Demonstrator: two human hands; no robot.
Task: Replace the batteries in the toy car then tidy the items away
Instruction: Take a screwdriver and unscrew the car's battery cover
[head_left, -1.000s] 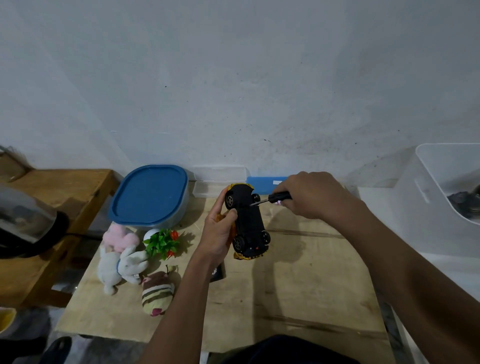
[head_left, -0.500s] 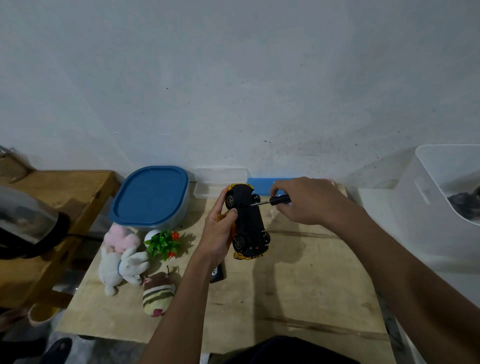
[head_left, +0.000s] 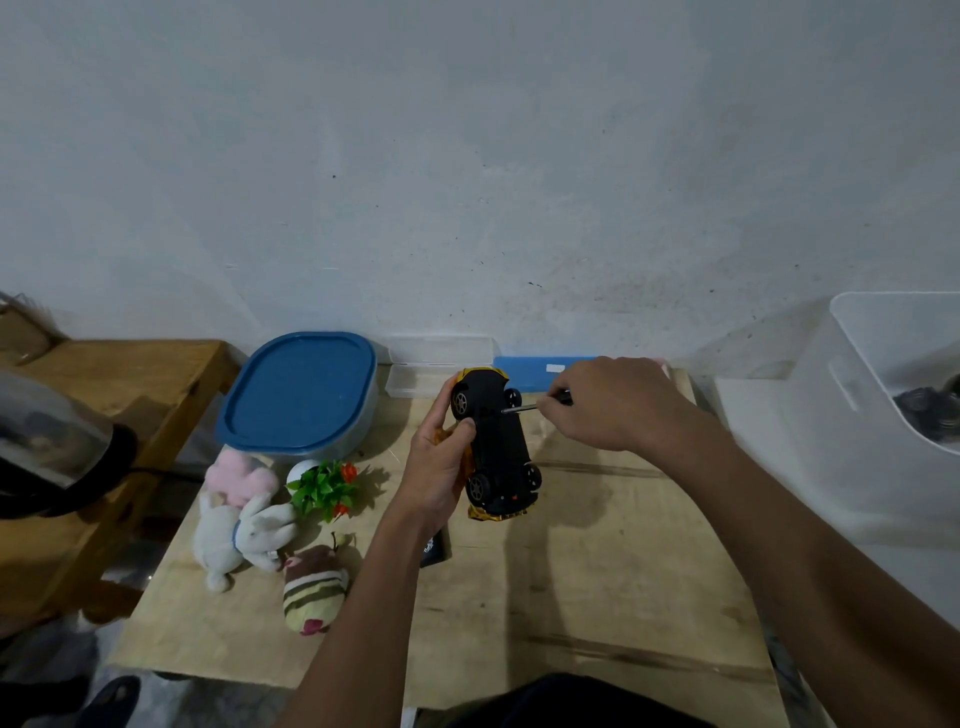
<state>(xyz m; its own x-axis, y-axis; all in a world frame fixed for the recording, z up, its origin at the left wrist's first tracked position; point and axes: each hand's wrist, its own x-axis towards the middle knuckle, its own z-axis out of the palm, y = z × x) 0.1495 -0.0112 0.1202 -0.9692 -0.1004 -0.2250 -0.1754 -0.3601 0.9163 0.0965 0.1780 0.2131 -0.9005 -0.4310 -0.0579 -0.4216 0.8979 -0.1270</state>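
Blue-lidded container (head_left: 298, 392) left of toy car. Left hand (head_left: 439, 457) clamped on toy car (head_left: 496, 447), underside up, raised above tabletop (head_left: 597, 571). Right hand (head_left: 618, 402), right of car, closed around screwdriver (head_left: 537, 405); tip touching car underside.

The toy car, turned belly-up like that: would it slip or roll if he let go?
Probably it would tip: the toy car stands tilted, braced by the left hand. Its wheels face up, so rolling seems unlikely. The glossy plastic may be slippery.

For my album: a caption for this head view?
Left hand holds upturned toy car; right hand works screwdriver into it.
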